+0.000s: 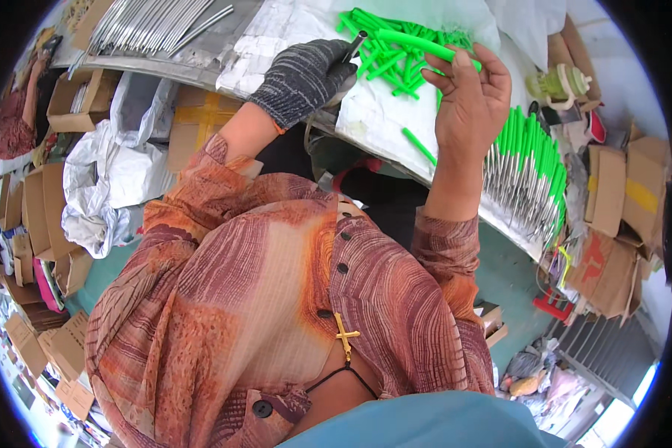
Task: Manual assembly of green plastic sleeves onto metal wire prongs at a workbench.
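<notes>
My left hand (299, 82), in a dark grey knitted glove, is closed around a thin metal rod (357, 45); one end of the rod sticks out above the thumb. In my bare right hand (470, 112), a bright green tube (414, 42) is pinched between thumb and fingers. The tube's free end points left toward the rod, and the two look apart. Behind them a pile of short green tubes (387, 69) lies on a white sheet. One loose green tube (420, 146) rests nearer me. To the right, many metal rods with green sleeves (526, 168) lie in a row.
Bare metal rods (145, 30) lie at the table's far left. A green bottle (560, 84) stands at the far right, by cardboard boxes (626, 190). White plastic bags (101, 187) and more boxes (82, 101) crowd the left side. The table edge (384, 154) runs before me.
</notes>
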Demonstrator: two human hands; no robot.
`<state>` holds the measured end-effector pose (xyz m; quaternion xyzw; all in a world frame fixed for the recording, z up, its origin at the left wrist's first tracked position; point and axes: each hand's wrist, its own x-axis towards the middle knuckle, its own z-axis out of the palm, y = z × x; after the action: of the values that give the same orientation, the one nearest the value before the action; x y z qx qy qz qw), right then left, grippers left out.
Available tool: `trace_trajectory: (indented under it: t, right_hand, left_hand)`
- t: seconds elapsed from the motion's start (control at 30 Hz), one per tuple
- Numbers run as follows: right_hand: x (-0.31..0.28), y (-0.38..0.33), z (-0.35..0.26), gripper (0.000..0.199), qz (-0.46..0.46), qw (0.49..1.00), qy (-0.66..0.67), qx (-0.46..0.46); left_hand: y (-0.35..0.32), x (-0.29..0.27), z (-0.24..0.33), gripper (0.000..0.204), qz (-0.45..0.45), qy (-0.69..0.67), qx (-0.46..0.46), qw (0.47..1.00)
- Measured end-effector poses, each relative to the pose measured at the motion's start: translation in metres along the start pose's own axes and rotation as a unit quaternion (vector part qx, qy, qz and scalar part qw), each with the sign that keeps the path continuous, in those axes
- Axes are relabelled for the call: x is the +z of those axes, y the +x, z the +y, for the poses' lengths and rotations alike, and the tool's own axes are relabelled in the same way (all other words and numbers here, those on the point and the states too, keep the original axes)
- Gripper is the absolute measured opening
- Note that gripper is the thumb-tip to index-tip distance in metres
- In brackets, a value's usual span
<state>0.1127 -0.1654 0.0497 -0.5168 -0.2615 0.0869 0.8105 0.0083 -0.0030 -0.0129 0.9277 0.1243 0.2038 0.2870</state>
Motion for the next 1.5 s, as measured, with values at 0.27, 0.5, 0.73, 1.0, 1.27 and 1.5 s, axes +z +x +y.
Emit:
trace_trajectory:
  t: [0.27, 0.5, 0.73, 1.0, 1.27, 1.5]
  right_hand:
    - [0.025, -0.001, -0.002, 0.023, -0.030, 0.997, -0.043, -0.049]
    - [0.054, 0.013, -0.027, 0.025, -0.254, 0.910, -0.308, -0.112]
    - [0.056, 0.016, -0.007, 0.028, -0.257, 0.958, -0.119, -0.056]
    - [0.076, 0.014, 0.021, 0.027, -0.173, 0.966, -0.139, -0.131]
    - [0.075, 0.013, 0.029, 0.028, -0.152, 0.983, -0.045, -0.092]
    - [0.071, 0.012, 0.024, 0.029, -0.178, 0.982, -0.011, -0.065]
  left_hand:
    - [0.000, 0.007, -0.006, 0.026, 0.035, 0.026, 0.044, 0.998]
    - [-0.006, -0.009, 0.006, 0.028, -0.044, -0.001, -0.018, 0.999]
    - [-0.013, -0.012, -0.006, 0.031, -0.059, -0.273, -0.096, 0.955]
    - [-0.012, 0.011, -0.064, 0.033, 0.009, -0.227, -0.138, 0.964]
    - [-0.032, 0.048, -0.127, 0.038, 0.076, -0.107, -0.141, 0.981]
    - [-0.038, 0.055, -0.121, 0.038, 0.062, -0.010, -0.156, 0.986]
